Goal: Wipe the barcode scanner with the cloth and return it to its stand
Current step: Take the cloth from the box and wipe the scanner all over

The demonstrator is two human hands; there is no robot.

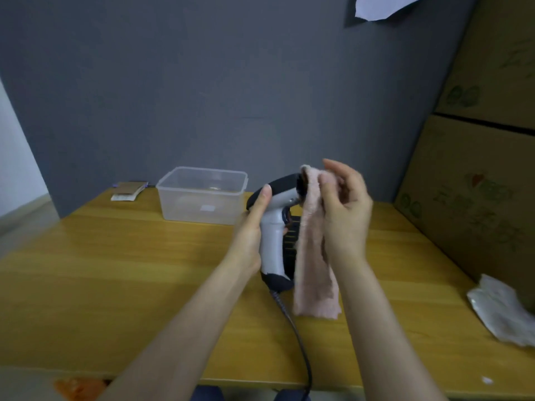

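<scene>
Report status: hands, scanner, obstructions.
Left hand grips scanner handle. Right hand presses cloth on scanner head. Stand hidden behind; nothing blocking.

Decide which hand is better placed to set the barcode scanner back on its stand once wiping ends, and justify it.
Left. The left hand already grips the barcode scanner by its handle; the right hand is busy holding the pink cloth.
</scene>
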